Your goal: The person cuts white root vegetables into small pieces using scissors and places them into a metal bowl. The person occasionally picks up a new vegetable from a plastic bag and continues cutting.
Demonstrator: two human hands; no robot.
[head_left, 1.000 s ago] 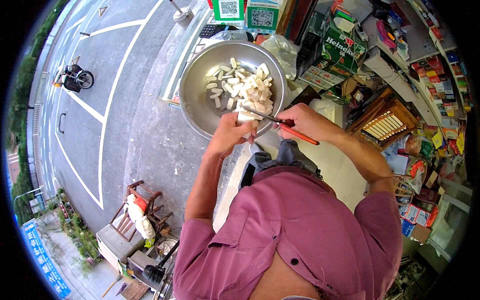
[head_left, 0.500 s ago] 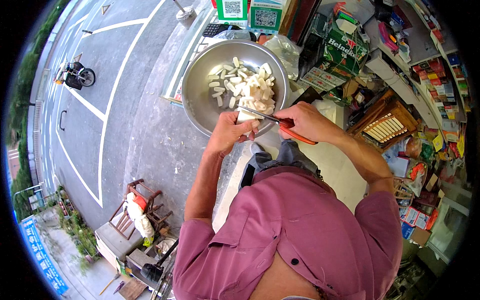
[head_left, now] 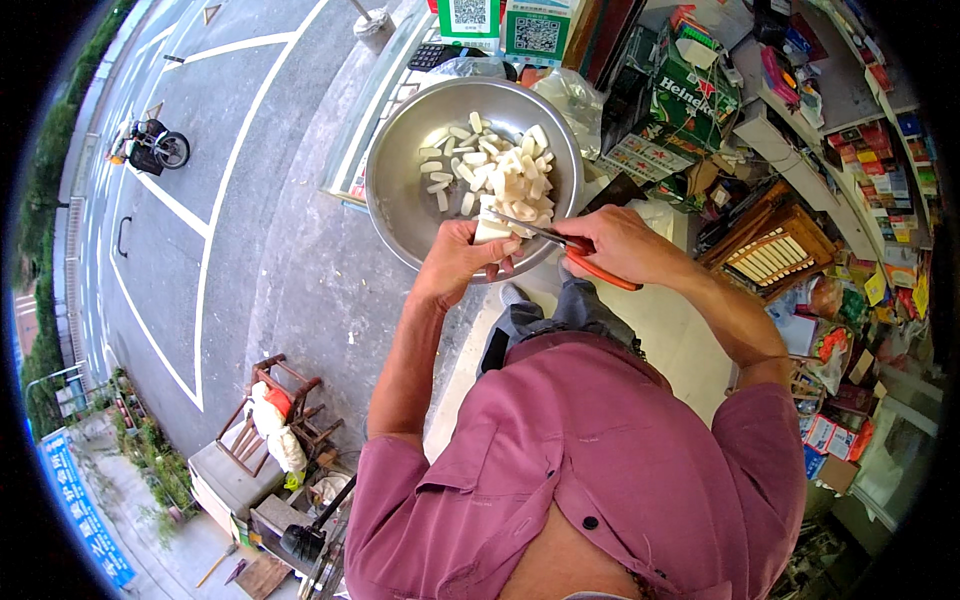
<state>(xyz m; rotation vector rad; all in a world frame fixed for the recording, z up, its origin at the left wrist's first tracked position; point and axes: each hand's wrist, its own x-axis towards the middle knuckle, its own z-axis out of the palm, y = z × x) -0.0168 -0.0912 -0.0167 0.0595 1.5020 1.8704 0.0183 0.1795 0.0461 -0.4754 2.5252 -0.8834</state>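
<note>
A wide steel bowl (head_left: 395,215) holds many short, thick white food pieces (head_left: 515,175), loose on its left side and heaped on its right. Over the bowl's near rim, my left hand (head_left: 470,255) is closed on a white food slab (head_left: 490,232), fingers underneath and thumb on top. My right hand (head_left: 610,245) grips orange-handled scissors (head_left: 602,274). Their blades point left across the slab's upper right end, beside the heap. Where exactly the lower blade meets the slab is hard to see.
Behind the bowl are a clear plastic bag (head_left: 575,105), a black keypad (head_left: 430,57) and green code signs (head_left: 535,35). A green carton (head_left: 695,95) stands right of it. Wooden chairs (head_left: 285,410) sit at lower left; a motorcycle (head_left: 155,147) is parked on the road.
Both hands and the bowl appear almost in the same place, shifted very slightly in the picture. The scissors stay at the slab, their handles a touch farther right.
</note>
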